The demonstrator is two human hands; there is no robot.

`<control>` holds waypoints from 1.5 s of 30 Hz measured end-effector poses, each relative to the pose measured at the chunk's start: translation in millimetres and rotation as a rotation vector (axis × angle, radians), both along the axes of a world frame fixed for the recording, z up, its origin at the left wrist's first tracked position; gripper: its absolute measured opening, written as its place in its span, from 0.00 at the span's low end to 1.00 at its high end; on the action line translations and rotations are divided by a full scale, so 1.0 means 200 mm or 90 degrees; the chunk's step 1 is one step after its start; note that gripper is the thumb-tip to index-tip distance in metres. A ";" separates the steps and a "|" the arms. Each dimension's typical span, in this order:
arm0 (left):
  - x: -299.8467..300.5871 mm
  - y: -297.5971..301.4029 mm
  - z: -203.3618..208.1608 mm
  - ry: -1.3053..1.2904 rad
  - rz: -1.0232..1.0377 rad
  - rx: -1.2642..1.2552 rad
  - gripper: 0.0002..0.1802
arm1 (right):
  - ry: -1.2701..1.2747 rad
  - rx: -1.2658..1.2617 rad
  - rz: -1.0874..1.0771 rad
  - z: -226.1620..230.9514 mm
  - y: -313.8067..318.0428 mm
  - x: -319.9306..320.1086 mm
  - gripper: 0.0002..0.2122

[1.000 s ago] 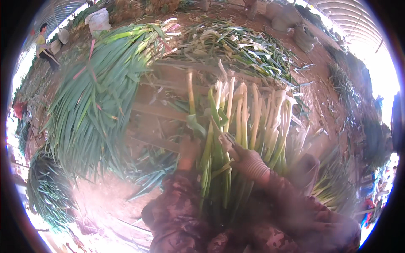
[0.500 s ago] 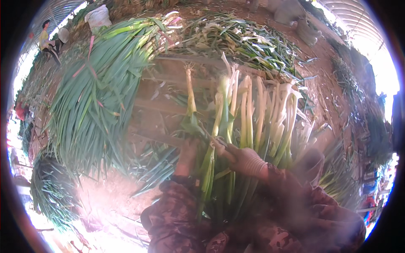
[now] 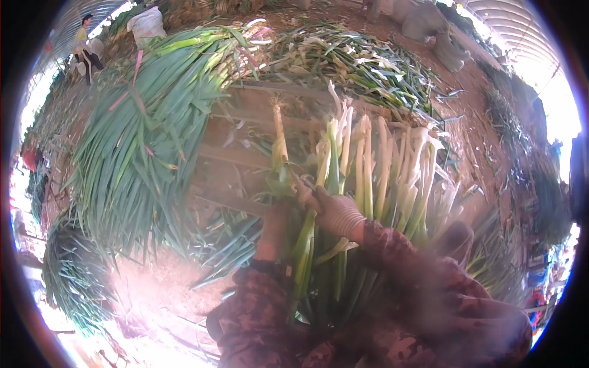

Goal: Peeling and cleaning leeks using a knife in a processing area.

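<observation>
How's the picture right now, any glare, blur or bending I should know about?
In the head view, glare washes out the ground at lower left; also in the head view, haze blurs the left hand, while the bundled green onions look clearer; at the head view's upper right rim, the roof curves with the fisheye.

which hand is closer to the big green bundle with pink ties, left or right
Left. The left hand is to the right of the bundle, apart from it; the right hand is farther right, beyond the left one.
</observation>
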State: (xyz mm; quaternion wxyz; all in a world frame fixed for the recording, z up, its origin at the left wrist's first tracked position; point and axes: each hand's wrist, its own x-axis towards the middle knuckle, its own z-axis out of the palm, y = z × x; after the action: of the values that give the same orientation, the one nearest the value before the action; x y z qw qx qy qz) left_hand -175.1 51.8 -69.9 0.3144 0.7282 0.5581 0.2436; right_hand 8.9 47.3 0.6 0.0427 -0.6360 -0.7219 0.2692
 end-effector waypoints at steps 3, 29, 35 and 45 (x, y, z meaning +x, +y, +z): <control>-0.03 0.01 -0.10 0.134 -0.044 0.075 0.12 | 0.010 0.017 -0.020 0.00 0.03 -0.01 0.22; -0.08 0.00 -0.37 -0.232 0.090 -0.113 0.12 | 0.023 0.032 -0.077 -0.08 0.41 -0.06 0.29; 0.00 0.03 -0.18 -0.473 0.168 -0.360 0.19 | 0.002 0.027 -0.062 -0.11 0.54 0.01 0.29; -0.05 -0.03 -0.21 -0.771 0.210 -0.582 0.21 | -0.003 0.046 -0.021 -0.14 0.79 -0.02 0.32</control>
State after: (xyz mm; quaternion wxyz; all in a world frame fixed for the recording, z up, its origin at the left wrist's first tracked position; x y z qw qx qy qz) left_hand -184.8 46.1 -111.3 0.7935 0.1734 0.4356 0.3880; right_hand 5.9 206.0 -27.8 0.0681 -0.6467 -0.7205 0.2409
